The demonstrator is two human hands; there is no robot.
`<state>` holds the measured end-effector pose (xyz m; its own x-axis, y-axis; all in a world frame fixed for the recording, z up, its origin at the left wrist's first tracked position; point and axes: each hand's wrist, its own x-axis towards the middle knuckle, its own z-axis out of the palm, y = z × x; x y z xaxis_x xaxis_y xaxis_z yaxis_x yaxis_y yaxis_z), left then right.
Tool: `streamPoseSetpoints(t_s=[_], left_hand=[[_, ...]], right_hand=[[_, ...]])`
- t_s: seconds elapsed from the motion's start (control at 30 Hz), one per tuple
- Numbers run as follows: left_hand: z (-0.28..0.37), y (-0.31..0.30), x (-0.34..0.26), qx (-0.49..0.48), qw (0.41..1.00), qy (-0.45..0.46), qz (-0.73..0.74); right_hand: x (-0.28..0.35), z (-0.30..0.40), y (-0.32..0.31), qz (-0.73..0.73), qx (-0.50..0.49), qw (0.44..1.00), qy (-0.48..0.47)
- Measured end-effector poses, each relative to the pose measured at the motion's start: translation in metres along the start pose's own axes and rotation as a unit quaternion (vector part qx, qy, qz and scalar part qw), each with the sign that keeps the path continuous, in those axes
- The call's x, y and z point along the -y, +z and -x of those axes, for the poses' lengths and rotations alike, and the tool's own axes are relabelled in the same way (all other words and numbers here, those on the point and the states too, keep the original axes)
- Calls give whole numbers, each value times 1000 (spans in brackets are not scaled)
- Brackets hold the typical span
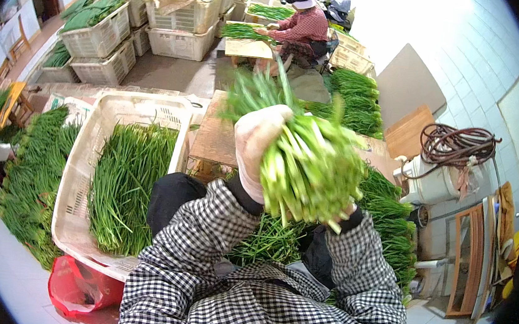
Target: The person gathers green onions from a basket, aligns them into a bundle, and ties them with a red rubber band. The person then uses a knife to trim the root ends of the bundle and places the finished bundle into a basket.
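A thick bunch of garlic chives [310, 167] is raised in front of me, its pale cut stem ends towards me and its green leaves pointing away. My left hand [258, 145], in a whitish glove, is closed around the bunch's left side. Mostly hidden behind the stems, my right hand [348, 212] shows only a small part at the lower right of the bunch. Motion blurs the bunch. Under it, loose chives [270, 240] lie between my knees. A low wooden table [215, 132] stands just beyond my left hand.
A white plastic crate [60, 208] of chives stands at my left, a red bag [83, 288] below it. Piled chives [387, 221] line my right, near a coiled hose [454, 138]. A co-worker [303, 28] handles chives ahead; stacked crates [182, 42] stand behind left.
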<state>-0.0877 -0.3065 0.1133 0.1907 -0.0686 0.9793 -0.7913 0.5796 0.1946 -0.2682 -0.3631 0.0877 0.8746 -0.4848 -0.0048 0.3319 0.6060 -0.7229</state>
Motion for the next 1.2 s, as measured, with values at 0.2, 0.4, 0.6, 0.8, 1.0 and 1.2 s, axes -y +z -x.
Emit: streamPoseSetpoints(t_s=[0.2,0.4,0.6,0.8,1.0,1.2], left_hand=[[90,7,15,147,973,-175,-26],[251,-8,33,-39,361,-807,466],[261,-10,33,-47,293,-821,488],[267,-6,30,-78,275,-756,588],[281,-14,37,-65,281,-769,571],[285,-15,35,16,336,-792,510]], right_hand=[[8,-45,-68,29,-72,996,-51],[-102,-67,-152,453,-255,850,81],[-101,-13,-149,198,-377,905,26],[-124,47,-112,230,-264,935,61],[-137,46,-116,308,-227,919,97],[-168,48,-149,313,-194,929,31]])
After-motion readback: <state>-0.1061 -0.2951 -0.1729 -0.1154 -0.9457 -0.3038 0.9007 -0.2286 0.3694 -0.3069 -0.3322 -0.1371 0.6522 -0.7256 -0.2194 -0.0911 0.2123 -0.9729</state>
